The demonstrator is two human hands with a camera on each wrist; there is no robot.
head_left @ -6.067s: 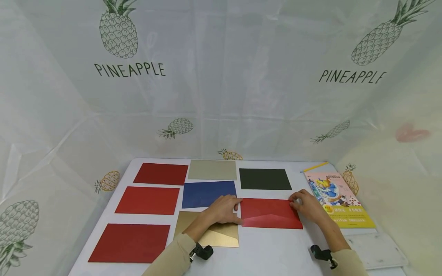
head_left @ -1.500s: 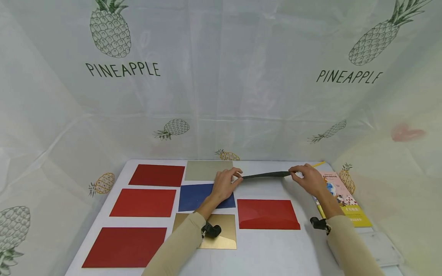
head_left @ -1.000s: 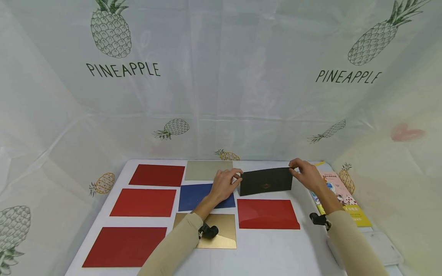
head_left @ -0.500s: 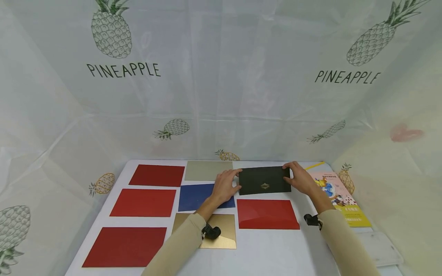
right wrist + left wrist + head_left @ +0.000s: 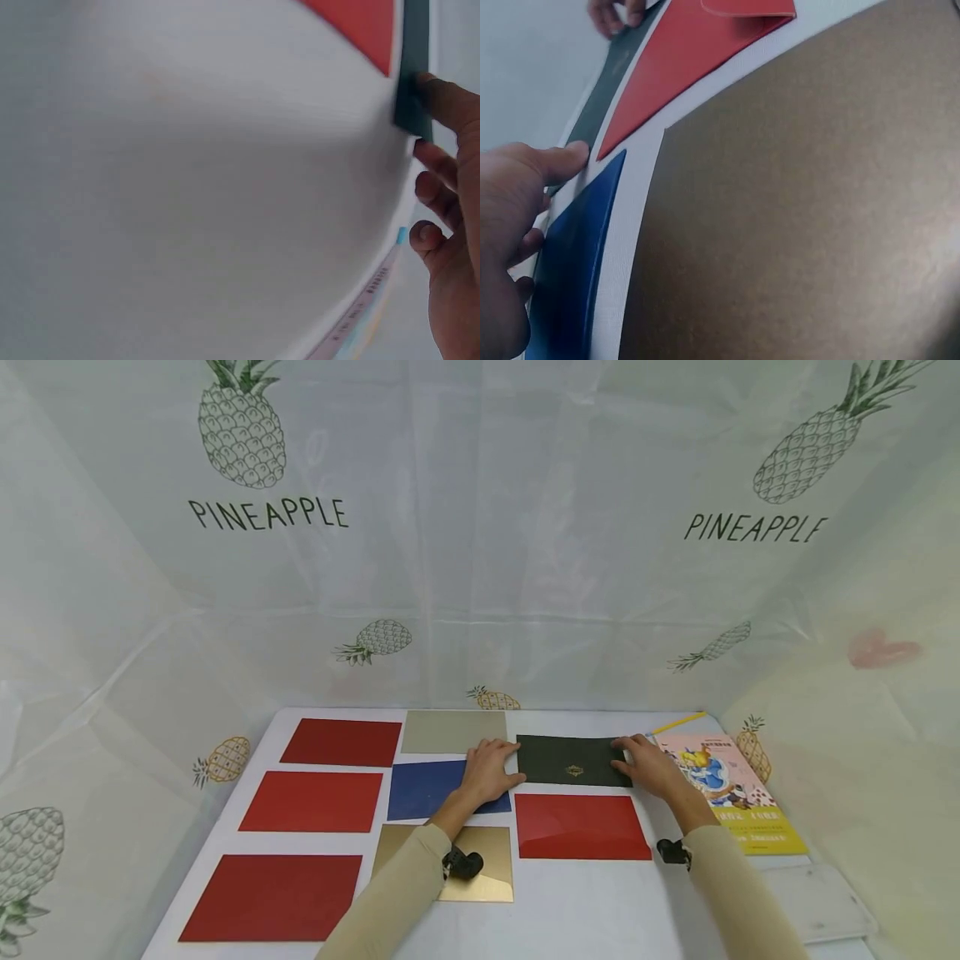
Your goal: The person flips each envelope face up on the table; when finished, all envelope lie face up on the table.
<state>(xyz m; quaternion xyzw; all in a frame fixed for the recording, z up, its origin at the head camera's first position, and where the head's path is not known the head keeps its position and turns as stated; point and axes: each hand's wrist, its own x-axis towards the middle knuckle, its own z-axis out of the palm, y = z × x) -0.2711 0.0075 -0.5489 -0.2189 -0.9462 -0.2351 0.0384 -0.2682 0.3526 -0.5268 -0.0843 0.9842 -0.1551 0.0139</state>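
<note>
A dark green envelope with a small gold emblem lies on the white table at the back right, emblem up. My left hand is at its left end, thumb tip on the near corner and forefinger at the far one. In the left wrist view this thumb looks fairly straight. My right hand holds the right end, thumb and forefinger bent at the edge; the right wrist view shows the thumb over the green surface. A red envelope lies just in front.
Several red envelopes form the left column. The middle column has a beige envelope, a blue one and a gold one. At the right lie a picture book and a yellow pencil.
Both hands turned the dark green envelope over, from plain side to emblem side, and lowered it flat. The red envelope, handled earlier, lies in front. The right hand has come slightly inward.
</note>
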